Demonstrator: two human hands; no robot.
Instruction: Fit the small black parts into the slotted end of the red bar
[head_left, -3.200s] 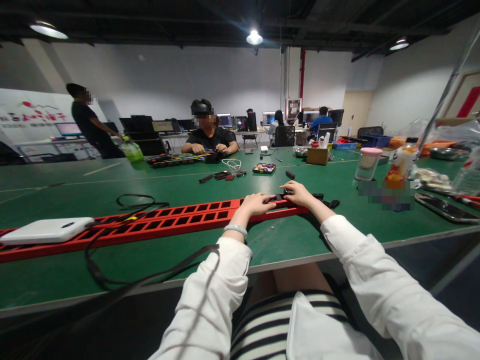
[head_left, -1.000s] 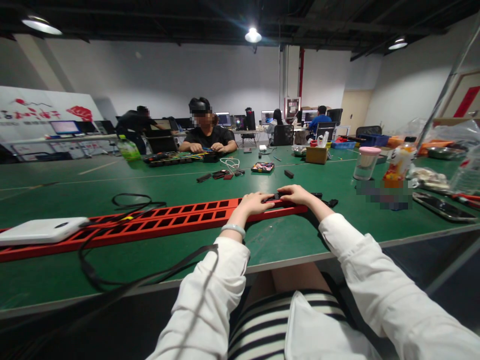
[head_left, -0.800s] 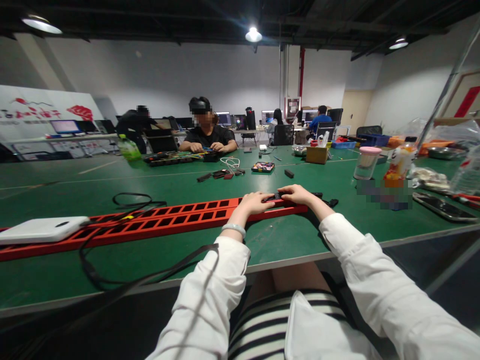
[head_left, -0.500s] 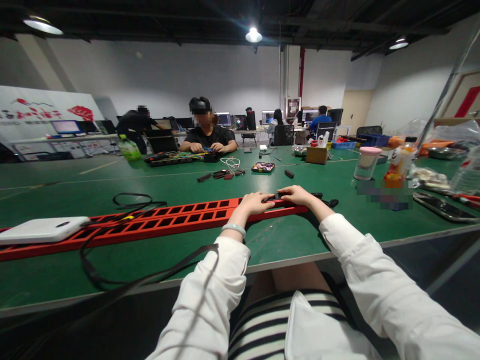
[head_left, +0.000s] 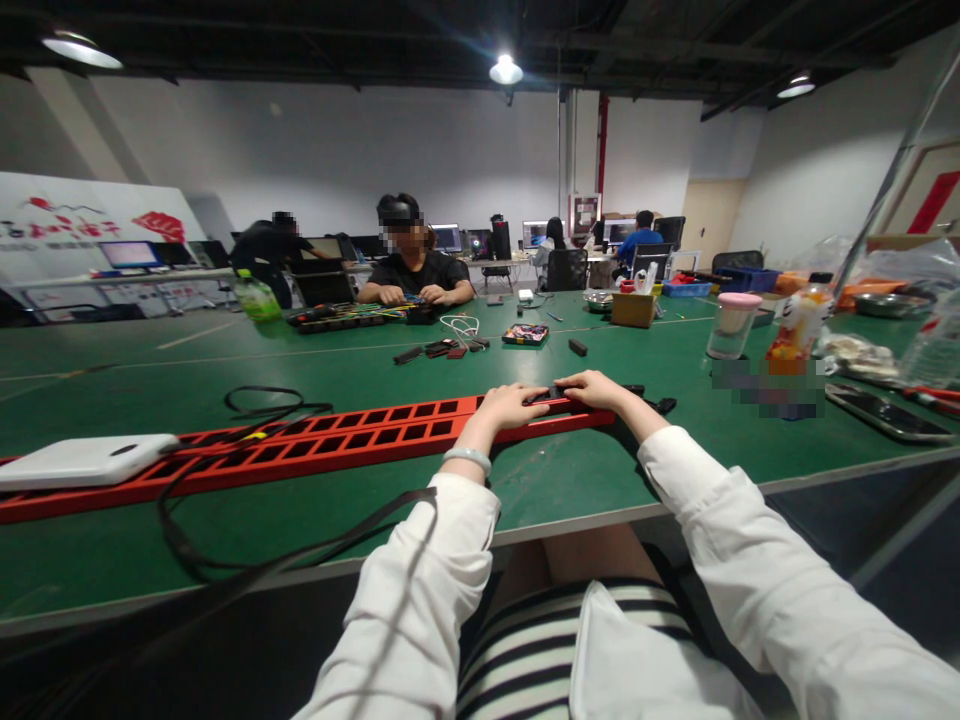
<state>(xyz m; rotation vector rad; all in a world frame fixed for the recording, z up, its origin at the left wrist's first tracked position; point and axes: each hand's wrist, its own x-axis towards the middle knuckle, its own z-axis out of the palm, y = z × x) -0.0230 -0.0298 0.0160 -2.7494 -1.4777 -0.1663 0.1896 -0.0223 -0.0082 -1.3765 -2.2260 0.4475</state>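
Note:
A long red slotted frame [head_left: 375, 460] lies across the green table, with two rows of square openings. At its right end my left hand [head_left: 511, 408] rests over the frame, its fingers closed around a small black piece [head_left: 556, 393]. From the other side my right hand [head_left: 597, 388] reaches the same piece with bent fingers, thumb and fingertips pressed to it. The two hands' fingertips nearly meet there. My fingers cover most of the black piece, so its exact kind cannot be made out.
A white power bank [head_left: 90, 460] sits on the frame's left end, beside a looped black cable [head_left: 262, 392]. Black connectors [head_left: 664, 405] lie past my right hand. Farther right stand a pink-lidded cup [head_left: 731, 328] and a phone [head_left: 889, 413]. Across the table a person [head_left: 416, 270] handles wires.
Both hands keep the same place and grip on the black piece. The view has shifted very slightly; nothing else has visibly moved.

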